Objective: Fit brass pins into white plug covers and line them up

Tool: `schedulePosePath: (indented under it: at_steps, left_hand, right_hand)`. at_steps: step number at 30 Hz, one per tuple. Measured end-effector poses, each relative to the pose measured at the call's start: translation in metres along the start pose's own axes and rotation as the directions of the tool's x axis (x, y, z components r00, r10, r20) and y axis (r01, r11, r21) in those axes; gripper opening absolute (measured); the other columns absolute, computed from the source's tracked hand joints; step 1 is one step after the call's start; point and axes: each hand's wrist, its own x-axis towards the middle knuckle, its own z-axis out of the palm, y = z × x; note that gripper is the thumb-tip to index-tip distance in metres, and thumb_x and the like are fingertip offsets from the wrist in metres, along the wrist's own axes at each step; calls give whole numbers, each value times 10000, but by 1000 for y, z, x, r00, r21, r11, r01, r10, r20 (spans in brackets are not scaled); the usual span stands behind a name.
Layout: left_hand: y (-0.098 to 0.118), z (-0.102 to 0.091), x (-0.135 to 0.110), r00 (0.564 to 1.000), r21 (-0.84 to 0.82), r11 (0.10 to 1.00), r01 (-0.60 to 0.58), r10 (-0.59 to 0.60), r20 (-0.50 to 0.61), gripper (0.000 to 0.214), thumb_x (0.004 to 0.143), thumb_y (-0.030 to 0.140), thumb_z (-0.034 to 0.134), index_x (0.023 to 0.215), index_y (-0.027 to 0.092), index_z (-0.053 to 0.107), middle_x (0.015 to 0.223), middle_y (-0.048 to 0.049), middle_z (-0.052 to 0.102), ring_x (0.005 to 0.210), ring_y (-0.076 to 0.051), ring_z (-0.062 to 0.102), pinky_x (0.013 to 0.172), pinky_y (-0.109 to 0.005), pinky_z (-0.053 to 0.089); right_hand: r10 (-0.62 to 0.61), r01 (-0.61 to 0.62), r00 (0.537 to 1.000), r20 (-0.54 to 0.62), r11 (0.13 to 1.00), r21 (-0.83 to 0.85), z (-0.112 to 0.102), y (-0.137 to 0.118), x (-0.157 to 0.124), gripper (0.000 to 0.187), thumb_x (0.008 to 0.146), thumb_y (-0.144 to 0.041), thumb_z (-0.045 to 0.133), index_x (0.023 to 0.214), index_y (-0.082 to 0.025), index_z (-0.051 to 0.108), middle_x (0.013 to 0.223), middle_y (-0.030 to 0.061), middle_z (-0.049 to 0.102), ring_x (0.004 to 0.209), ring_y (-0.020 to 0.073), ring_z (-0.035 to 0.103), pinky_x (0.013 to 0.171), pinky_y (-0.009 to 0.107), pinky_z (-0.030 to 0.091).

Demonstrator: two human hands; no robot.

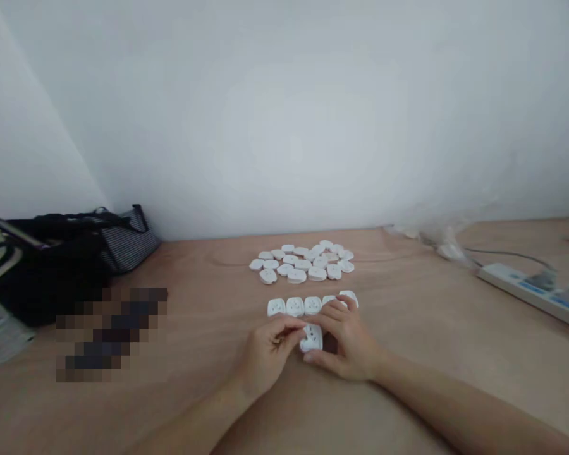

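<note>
Both hands meet over a small white plastic socket piece (312, 338) on the wooden table (208, 328). My right hand (348, 344) curls round its right side, thumb under it and fingers above. My left hand (268, 351) pinches at its left edge with thumb and forefinger. Just beyond the hands lies a short row of the same white pieces (294, 306), face up. Farther back lies a loose pile of several more white pieces (303, 262).
A dark bag with a striped pouch (66, 259) sits at the left by the wall. A blurred-out patch (111, 335) lies in front of it. A white power strip (535, 289) with a cable and a clear plastic bag (443, 240) lie at the right.
</note>
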Motion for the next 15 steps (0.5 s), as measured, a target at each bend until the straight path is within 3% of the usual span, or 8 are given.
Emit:
schedulePosePath:
  at_steps: [9,15]
  left_hand:
    - [2,1,0,997,56,996,-70,72,-20,71,822,177,603,836,185,672,787,-8,692,722,-144,644,680,-221,499]
    - [6,6,-1,989,96,991,-90,100,-107,83,829,163,585,808,177,664,757,-7,682,691,-134,638,655,-206,493]
  right_hand:
    - [-31,31,999,-26,999,-19,0,0,0,429,742,-492,641,1082,-234,596,924,57,632,912,242,517,940,475,212]
    - [-28,25,997,-70,999,-35,1,0,-1,401,755,-493,627,1057,-229,601,903,53,642,890,238,531,944,472,216]
